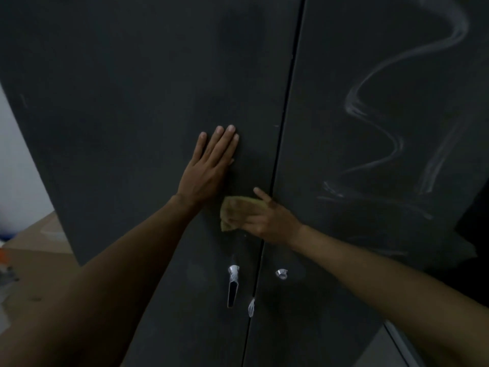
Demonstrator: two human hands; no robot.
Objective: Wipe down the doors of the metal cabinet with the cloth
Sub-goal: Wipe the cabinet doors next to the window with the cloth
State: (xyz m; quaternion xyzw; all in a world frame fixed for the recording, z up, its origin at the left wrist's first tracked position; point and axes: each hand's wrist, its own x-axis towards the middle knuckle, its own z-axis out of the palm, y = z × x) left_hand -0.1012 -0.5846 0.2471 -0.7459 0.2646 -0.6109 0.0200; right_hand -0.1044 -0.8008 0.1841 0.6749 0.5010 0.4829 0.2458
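Observation:
A dark metal cabinet fills the view, with a left door (132, 102) and a right door (357, 62) split by a thin vertical gap. My left hand (209, 165) lies flat on the left door, fingers together and pointing up. Just below it, my right hand (267, 218) presses a yellow-brown cloth (235, 213) against the left door beside the gap. A silver handle (233, 286) hangs on the left door under the cloth. A round lock (281, 273) sits on the right door. Pale wavy smear marks (375, 123) run down the right door.
Brown cardboard (39, 250) lies low at the left beside the cabinet, with a pale wall (13, 160) behind it. A light floor strip (391, 350) shows at the lower right. A small white tag (251, 307) hangs at the door gap below the handle.

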